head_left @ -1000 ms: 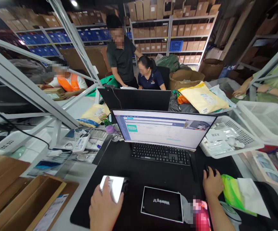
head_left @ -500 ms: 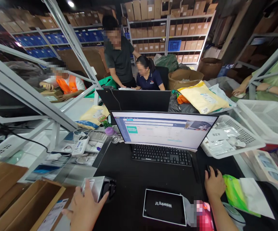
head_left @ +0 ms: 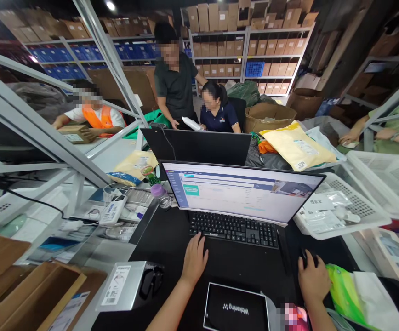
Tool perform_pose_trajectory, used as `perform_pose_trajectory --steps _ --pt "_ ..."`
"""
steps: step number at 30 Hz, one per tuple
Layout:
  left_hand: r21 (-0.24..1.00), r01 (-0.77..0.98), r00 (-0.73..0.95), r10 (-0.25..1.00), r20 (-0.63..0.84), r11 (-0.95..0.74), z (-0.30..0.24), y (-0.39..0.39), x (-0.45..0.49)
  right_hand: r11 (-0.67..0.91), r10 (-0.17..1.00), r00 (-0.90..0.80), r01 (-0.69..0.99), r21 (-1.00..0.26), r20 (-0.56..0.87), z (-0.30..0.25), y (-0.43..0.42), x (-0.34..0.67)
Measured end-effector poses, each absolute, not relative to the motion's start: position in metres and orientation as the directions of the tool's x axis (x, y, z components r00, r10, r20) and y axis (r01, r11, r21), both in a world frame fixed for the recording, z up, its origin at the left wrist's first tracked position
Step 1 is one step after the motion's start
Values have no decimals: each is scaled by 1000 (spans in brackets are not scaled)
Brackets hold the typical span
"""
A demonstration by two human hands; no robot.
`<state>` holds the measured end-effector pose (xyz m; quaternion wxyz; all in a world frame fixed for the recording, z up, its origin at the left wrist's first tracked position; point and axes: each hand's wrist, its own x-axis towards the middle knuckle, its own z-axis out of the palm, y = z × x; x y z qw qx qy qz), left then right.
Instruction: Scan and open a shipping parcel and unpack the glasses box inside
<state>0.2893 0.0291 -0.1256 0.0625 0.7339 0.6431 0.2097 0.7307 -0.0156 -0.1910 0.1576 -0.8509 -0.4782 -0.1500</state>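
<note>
My left hand [head_left: 194,258] lies flat on the black desk mat, fingertips touching the front edge of the black keyboard [head_left: 234,228], holding nothing. The silver packet [head_left: 127,286] with a white label rests on the mat's left edge, apart from that hand. My right hand [head_left: 313,278] is curled over a black mouse [head_left: 306,258] at the right of the keyboard. The monitor [head_left: 244,191] stands behind the keyboard with a page lit. A black tablet [head_left: 236,307] lies between my arms.
Cardboard boxes [head_left: 30,294] sit at the lower left. White baskets [head_left: 344,207] with small bags stand at the right, a green wipes pack [head_left: 344,292] beside the mouse. A bottle [head_left: 160,193] and cables crowd the left. Three people work behind a second monitor [head_left: 196,145]; another person's arm [head_left: 392,135] is at far right.
My left hand set the silver packet down at the mat's left edge, let go and moved right and forward to the keyboard. My right hand stayed on the mouse.
</note>
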Motion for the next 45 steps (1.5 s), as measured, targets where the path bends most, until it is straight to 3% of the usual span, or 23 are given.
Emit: perform_pose_trajectory --steps 5,9,14,19,25,35,45 --pt "376 926 -137 965 225 44 -156 60 273 -469 679 507 856 -219 531 -192 -16 733" --pt "374 920 -197 961 195 113 -173 68 256 -270 720 399 915 -300 568 -163 -2 713" --pt "332 940 -140 975 175 76 -174 70 253 246 883 -93 927 -284 460 -127 41 630" --pt "300 952 -117 977 180 59 -173 72 255 469 863 -385 852 -234 328 -135 74 536" --pt "268 963 -102 964 245 33 -181 71 254 428 891 -368 877 -219 267 -152 98 471" --pt "225 974 -76 951 301 6 -188 72 255 349 923 -296 913 -210 246 -172 103 448" --pt "223 975 -72 950 303 2 -188 72 255 408 904 -349 876 -256 245 -159 107 450"
